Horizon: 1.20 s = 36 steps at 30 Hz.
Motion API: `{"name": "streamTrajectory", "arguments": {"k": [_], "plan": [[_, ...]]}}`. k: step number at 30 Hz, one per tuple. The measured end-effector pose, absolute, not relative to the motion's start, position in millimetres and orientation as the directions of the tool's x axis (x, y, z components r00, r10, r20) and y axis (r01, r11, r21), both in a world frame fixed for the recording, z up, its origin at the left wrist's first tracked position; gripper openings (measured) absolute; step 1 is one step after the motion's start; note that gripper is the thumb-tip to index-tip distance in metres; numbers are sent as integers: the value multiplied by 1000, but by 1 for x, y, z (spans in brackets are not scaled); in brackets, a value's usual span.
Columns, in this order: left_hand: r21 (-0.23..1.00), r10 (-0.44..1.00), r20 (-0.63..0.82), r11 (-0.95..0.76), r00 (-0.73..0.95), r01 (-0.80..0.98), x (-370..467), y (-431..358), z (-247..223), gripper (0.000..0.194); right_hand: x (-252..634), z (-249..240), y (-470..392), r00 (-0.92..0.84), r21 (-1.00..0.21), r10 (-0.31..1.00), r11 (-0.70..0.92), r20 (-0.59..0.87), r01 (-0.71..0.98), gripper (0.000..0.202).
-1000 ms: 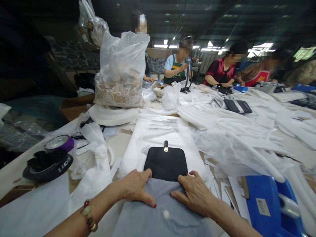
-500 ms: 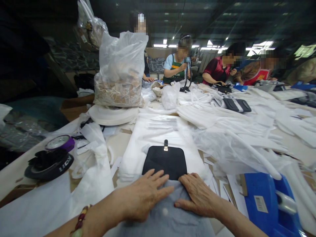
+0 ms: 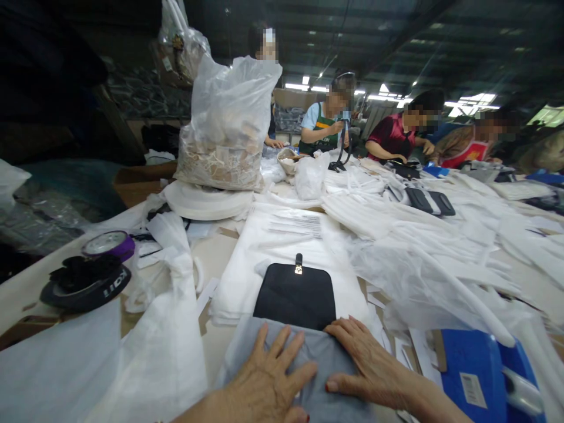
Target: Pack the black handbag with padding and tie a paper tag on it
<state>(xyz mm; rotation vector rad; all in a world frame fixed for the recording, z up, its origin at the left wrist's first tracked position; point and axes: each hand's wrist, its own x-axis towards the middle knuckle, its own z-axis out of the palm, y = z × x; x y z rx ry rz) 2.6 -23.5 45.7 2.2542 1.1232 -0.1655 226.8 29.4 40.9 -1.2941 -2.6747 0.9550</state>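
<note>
A grey cloth bag lies in front of me, and a black bag flap sticks out of its far edge. On the flap is a short strap with a gold-coloured clasp. My left hand rests on the grey cloth with its fingers spread. At the cloth's right far corner, my right hand lies with stretched fingers, its thumb apart on the cloth. Beneath the flap is a stack of white sheets. Whatever the grey cloth covers is hidden.
Rolls of tape sit at the left. A big plastic bag of scraps stands behind. On the right are a blue tape dispenser and heaped white foam pieces. Several co-workers work across the table.
My left hand has moved down and toward me, uncovering the grey cloth's far edge. My right hand stays at the cloth's right corner. The view has shifted slightly.
</note>
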Motion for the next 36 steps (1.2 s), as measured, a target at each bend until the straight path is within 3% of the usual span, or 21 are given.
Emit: {"name": "streamTrajectory", "arguments": {"k": [3, 11, 16, 20, 25, 27, 30, 32, 36], "plan": [[477, 662, -348, -484, 664, 733, 0, -22, 42, 58, 212, 46, 66, -525, -498, 832, 383, -180, 778, 41], [486, 656, -302, -518, 691, 704, 0, -20, 28, 57, 140, 28, 159, -254, -350, 943, 168, -217, 921, 34], [519, 667, -304, -483, 680, 705, -1, -21, 34, 59, 147, 65, 162, -420, -512, 860, 232, -289, 827, 37], [528, 687, -283, -471, 669, 707, -2, -25, 39, 58, 160, 95, 110, -578, -603, 788, 360, -213, 712, 18], [487, 744, -191, -495, 641, 720, 0, -31, 44, 53, 164, 67, 28, -623, -398, 781, 556, -51, 730, 22], [499, 754, -196, -473, 627, 726, 0, -33, 47, 49, 168, 48, 10, -712, -368, 696, 688, 91, 625, 32], [609, 732, -195, -431, 652, 666, -2, -35, 49, 43, 178, 34, -6, -778, -366, 564, 810, 277, 458, 38], [668, 720, -167, -420, 674, 614, -4, -36, 49, 44, 184, 35, -13, -777, -429, 558, 802, 290, 415, 36], [677, 712, -177, -413, 680, 609, -6, -36, 51, 48, 191, 41, -20, -724, -672, 669, 614, 166, 413, 25]]}}
